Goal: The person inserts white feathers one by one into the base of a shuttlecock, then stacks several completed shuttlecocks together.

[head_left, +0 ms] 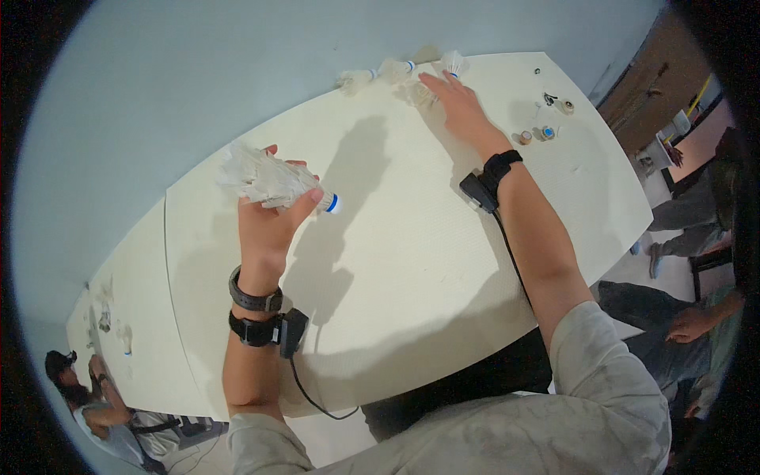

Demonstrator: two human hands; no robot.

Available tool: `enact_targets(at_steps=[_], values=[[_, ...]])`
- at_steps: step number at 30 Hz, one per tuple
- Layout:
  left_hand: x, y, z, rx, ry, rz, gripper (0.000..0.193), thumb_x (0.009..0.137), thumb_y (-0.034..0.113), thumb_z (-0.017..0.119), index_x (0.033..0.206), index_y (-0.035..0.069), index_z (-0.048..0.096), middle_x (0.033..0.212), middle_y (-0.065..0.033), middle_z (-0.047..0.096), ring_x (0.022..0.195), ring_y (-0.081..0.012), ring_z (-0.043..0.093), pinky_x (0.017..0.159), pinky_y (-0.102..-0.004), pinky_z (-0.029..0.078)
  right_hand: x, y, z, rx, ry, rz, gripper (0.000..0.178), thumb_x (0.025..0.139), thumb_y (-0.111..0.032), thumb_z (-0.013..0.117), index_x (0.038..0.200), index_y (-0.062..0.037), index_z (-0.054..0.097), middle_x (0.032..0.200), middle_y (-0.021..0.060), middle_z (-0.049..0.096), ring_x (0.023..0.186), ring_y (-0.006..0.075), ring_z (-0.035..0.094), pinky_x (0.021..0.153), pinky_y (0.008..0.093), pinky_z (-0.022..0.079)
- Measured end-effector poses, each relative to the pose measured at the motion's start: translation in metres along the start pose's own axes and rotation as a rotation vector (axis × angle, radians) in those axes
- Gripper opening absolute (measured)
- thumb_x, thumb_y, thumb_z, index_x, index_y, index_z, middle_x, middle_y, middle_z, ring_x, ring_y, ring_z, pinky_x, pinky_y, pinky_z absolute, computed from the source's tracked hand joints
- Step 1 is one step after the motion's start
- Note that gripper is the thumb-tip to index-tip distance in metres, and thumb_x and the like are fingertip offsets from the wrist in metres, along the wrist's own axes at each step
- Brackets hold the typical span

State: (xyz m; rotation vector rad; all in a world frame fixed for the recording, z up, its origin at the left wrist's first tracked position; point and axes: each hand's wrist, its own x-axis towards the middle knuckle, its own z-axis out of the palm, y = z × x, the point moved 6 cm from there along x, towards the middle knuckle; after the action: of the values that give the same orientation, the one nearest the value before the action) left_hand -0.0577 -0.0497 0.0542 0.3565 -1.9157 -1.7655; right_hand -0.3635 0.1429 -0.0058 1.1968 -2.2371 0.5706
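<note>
My left hand point(267, 231) is wrapped round a stack of nested white feather shuttlecocks point(273, 180), held above the table. The stack lies almost level, its blue-banded cork end pointing right and its feathers fanning left. At the table's far edge, my right hand point(465, 115) reaches out with its visible fingers stretched, over or touching a loose shuttlecock point(422, 95); its thumb side is partly hidden. Just beyond the fingertips stands another shuttlecock point(454, 62) with a blue band. Further shuttlecocks point(356, 80) lie along the wall to the left of that hand.
The white table point(396, 261) meets a pale wall point(237, 79). Small round containers point(548, 133) and a tape roll point(567, 106) sit at its right end. Another person point(103, 412) is at the far left; others stand at the right. Cables hang from both my wristbands.
</note>
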Motion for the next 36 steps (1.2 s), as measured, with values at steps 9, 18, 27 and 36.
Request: enact_targets(at_steps=[9,18,27,36], values=[[-0.002,0.001,-0.002,-0.08,0.036,0.052,0.077,0.083,-0.008,0.078,0.147,-0.001,0.035,0.121,-0.0121,0.064,0.111,-0.0217,0.065,0.1,-0.0369,0.054,0.012,-0.008,0.0,0.153,-0.165,0.166,0.051,0.085,0.005,0.066,0.133,-0.0121,0.063,0.124,0.009,0.063,0.115,0.0348,0.06,0.098,0.041,0.05],[-0.002,0.005,-0.028,-0.203,0.265,0.216,0.08,0.087,-0.001,0.077,0.151,0.003,0.029,0.13,-0.0165,0.059,0.122,-0.0301,0.062,0.11,-0.0447,0.046,0.028,-0.117,-0.031,0.911,-0.389,0.154,0.04,0.084,-0.01,0.079,0.122,-0.0054,0.068,0.108,0.007,0.07,0.101,0.0209,0.066,0.089,0.0361,0.053],[-0.005,0.004,-0.016,-0.196,0.204,0.212,0.077,0.086,-0.005,0.076,0.149,0.003,0.032,0.128,-0.0157,0.06,0.121,-0.0294,0.062,0.107,-0.0441,0.05,0.009,-0.19,-0.031,1.253,-0.618,0.008,0.039,0.083,-0.008,0.081,0.119,-0.0051,0.068,0.102,0.002,0.068,0.094,0.0143,0.063,0.083,0.0315,0.054],[-0.002,0.006,-0.01,-0.02,0.068,0.192,0.073,0.084,0.0,0.081,0.144,-0.002,0.04,0.124,-0.013,0.062,0.114,-0.0197,0.062,0.1,-0.0362,0.052,0.008,-0.196,-0.043,1.137,-0.609,-0.061,0.04,0.082,-0.008,0.08,0.12,-0.0035,0.069,0.1,0.0041,0.069,0.091,0.0142,0.064,0.082,0.0314,0.055]])
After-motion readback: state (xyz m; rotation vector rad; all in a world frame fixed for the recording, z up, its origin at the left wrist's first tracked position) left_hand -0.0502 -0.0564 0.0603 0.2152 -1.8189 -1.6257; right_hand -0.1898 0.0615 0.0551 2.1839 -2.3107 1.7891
